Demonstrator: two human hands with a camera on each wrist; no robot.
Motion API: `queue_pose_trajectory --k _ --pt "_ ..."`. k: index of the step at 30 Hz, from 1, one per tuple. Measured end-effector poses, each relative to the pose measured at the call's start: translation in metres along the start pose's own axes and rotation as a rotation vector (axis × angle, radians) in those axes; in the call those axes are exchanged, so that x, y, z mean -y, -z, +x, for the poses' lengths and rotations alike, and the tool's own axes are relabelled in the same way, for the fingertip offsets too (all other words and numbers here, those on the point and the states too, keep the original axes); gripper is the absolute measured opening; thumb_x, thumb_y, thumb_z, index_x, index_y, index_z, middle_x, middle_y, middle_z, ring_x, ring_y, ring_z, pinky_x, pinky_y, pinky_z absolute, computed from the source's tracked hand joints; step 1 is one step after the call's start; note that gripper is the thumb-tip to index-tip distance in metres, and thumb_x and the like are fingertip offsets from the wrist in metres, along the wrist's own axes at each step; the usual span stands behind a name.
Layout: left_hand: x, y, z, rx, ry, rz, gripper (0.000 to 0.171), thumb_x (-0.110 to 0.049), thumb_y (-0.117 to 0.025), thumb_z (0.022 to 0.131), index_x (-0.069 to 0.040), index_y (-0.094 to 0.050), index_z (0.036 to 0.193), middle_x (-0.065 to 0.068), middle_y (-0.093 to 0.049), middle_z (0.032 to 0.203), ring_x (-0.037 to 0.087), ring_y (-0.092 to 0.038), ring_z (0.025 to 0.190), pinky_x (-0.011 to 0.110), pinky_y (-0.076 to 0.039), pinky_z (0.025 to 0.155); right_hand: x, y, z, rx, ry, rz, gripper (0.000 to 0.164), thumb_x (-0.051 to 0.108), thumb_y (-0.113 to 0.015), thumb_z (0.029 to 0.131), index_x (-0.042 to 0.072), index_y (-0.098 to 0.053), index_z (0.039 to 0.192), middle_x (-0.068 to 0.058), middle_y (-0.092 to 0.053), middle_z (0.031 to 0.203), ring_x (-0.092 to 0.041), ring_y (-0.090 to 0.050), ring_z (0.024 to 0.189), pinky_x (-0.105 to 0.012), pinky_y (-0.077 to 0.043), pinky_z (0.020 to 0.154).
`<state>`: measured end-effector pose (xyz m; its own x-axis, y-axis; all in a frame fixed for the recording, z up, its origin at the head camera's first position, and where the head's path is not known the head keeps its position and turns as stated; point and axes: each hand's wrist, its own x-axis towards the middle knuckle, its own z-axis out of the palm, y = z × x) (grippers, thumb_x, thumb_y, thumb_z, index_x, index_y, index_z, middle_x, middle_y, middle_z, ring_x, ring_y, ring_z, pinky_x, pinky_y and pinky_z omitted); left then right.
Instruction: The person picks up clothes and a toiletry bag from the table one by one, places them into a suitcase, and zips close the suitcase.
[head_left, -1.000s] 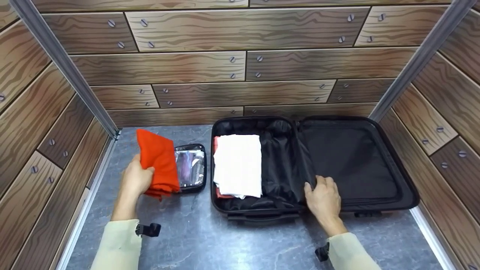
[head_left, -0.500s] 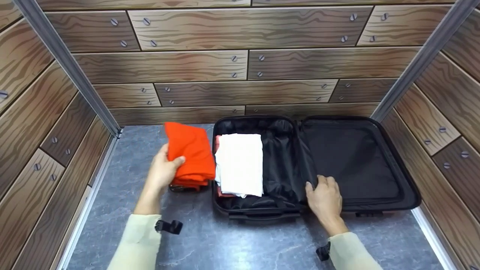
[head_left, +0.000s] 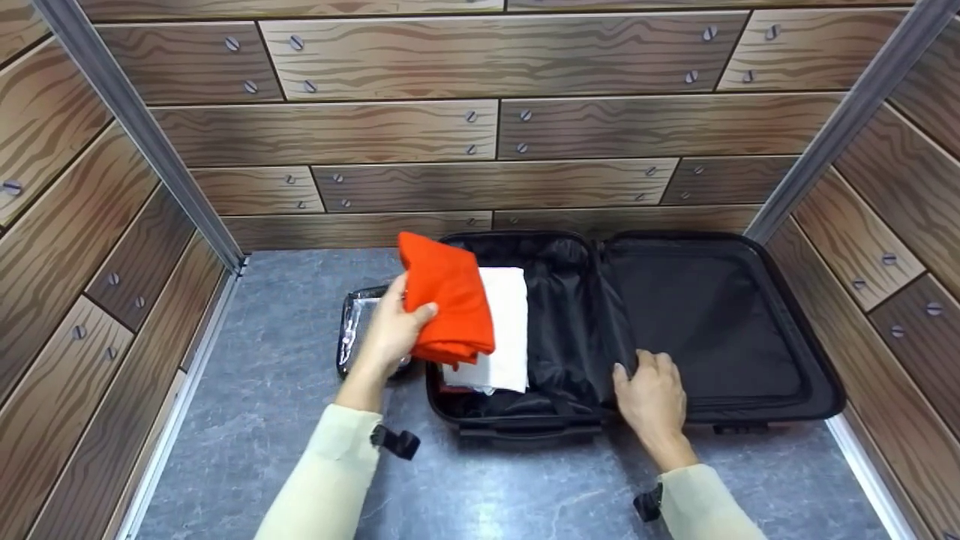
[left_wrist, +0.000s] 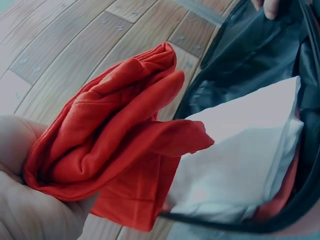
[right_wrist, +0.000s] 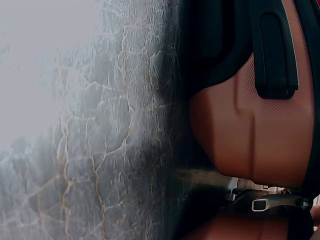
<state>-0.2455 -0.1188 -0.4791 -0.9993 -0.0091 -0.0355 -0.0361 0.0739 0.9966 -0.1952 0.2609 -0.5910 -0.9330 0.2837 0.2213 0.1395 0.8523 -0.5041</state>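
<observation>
My left hand (head_left: 390, 330) grips a folded red garment (head_left: 450, 300) by its left edge, thumb on top. In the head view the garment hangs over the left half of an open black-lined suitcase (head_left: 562, 352). Beneath it lies folded white clothing (head_left: 506, 330), partly hidden, with some red cloth (left_wrist: 280, 200) showing under it in the left wrist view. My right hand (head_left: 651, 397) pinches the lower end of the black fabric divider (head_left: 611, 330) between the suitcase halves. Its fingertips are small and partly cut off in the left wrist view.
A clear pouch with black trim (head_left: 352, 337) lies on the grey marbled floor (head_left: 270, 420) left of the suitcase, partly covered by my left arm. The suitcase's right half (head_left: 712, 322) lies flat. Its outer shell (right_wrist: 280, 135) is reddish brown. Wood-patterned walls (head_left: 420, 135) enclose the floor.
My left hand has carried the red garment rightward, from beside the pouch, across it, to above the white clothing. My right hand has stayed at the divider.
</observation>
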Motion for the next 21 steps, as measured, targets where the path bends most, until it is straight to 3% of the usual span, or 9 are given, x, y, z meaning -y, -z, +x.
queue_pose_trajectory --k 5,8,12,14,17,21 --pt "0.004 -0.024 0.006 0.069 -0.007 -0.040 0.072 0.002 -0.066 0.097 -0.012 -0.039 0.162 0.021 -0.060 0.143 0.031 -0.066 0.115 0.046 -0.055 0.103 0.000 0.001 0.000 0.009 0.002 0.003 0.051 0.032 -0.065 0.102 -0.006 -0.062 0.136 -0.027 -0.060 0.123 -0.047 -0.057 0.117 -0.065 -0.048 0.096" --pt "0.008 -0.038 0.007 0.130 -0.014 -0.078 0.075 0.000 -0.066 0.098 -0.013 -0.034 0.165 0.020 -0.051 0.156 0.029 -0.066 0.116 0.042 -0.057 0.100 -0.001 0.001 0.000 0.000 0.006 0.005 0.051 0.032 -0.066 0.102 -0.006 -0.063 0.136 -0.027 -0.060 0.122 -0.047 -0.057 0.116 -0.065 -0.048 0.095" --pt "0.023 -0.052 0.012 0.199 0.015 -0.179 0.081 -0.002 -0.065 0.100 -0.014 -0.024 0.169 0.018 -0.040 0.165 0.027 -0.064 0.120 0.038 -0.058 0.098 -0.002 0.000 -0.001 -0.006 0.015 -0.001 0.052 0.031 -0.066 0.102 -0.007 -0.062 0.136 -0.028 -0.060 0.123 -0.048 -0.057 0.118 -0.065 -0.049 0.095" --pt "0.035 -0.055 0.016 0.216 0.041 -0.235 0.081 -0.001 -0.063 0.101 -0.016 -0.022 0.169 0.022 -0.046 0.160 0.027 -0.064 0.120 0.037 -0.058 0.098 -0.001 0.000 -0.001 0.000 0.016 -0.002 0.053 0.032 -0.066 0.102 -0.008 -0.061 0.136 -0.028 -0.060 0.124 -0.048 -0.056 0.119 -0.065 -0.049 0.096" --pt "0.053 -0.056 0.020 0.197 0.095 -0.281 0.082 0.000 -0.061 0.102 -0.019 -0.019 0.170 0.022 -0.048 0.157 0.026 -0.066 0.114 0.037 -0.059 0.095 -0.001 0.000 -0.001 0.007 0.016 -0.001 0.053 0.032 -0.065 0.102 -0.008 -0.061 0.137 -0.028 -0.059 0.124 -0.048 -0.056 0.121 -0.066 -0.049 0.096" --pt "0.067 -0.054 0.021 0.133 0.155 -0.237 0.085 0.003 -0.060 0.099 -0.020 -0.018 0.170 0.023 -0.050 0.154 0.028 -0.068 0.108 0.039 -0.060 0.090 -0.001 0.001 -0.001 -0.009 0.015 -0.002 0.052 0.032 -0.066 0.101 -0.007 -0.062 0.135 -0.028 -0.060 0.123 -0.048 -0.056 0.120 -0.066 -0.048 0.096"
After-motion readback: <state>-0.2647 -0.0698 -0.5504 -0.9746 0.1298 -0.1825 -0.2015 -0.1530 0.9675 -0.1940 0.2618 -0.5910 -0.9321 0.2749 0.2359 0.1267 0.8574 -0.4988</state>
